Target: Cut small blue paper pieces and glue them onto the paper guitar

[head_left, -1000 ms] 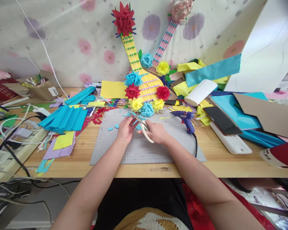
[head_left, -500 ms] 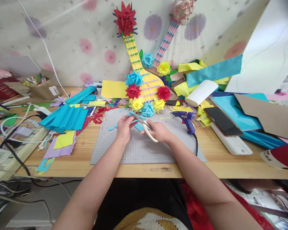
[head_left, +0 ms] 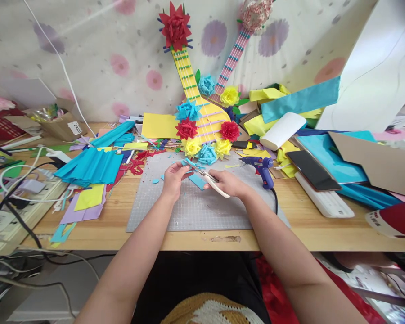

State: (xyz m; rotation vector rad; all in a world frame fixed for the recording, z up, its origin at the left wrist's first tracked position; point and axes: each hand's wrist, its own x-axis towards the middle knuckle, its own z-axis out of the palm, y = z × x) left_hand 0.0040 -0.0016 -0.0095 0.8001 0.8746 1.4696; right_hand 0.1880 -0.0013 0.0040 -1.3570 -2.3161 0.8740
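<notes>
Above the grey cutting mat [head_left: 175, 211], my left hand [head_left: 174, 180] is closed on a small piece of blue paper [head_left: 186, 161]. My right hand [head_left: 227, 183] grips a pair of scissors [head_left: 219, 187] with white handles. The blades point left and reach the paper at my left fingertips; how far they are apart is hard to make out. A blue paper strip [head_left: 197, 181] lies on the mat beneath the scissors, and a small blue scrap [head_left: 155, 181] is left of my left hand.
A yellow paper guitar [head_left: 209, 118] with paper flowers leans at the back. Right of the mat stands a blue glue gun [head_left: 261, 168] with its cord. A black phone [head_left: 313, 170] and paper sheets lie farther right; blue crepe paper [head_left: 91, 167] and cables lie left.
My right hand has shifted slightly to the right with the scissors, whose handles have drawn closer together. My left hand stays nearly in place with the blue paper.
</notes>
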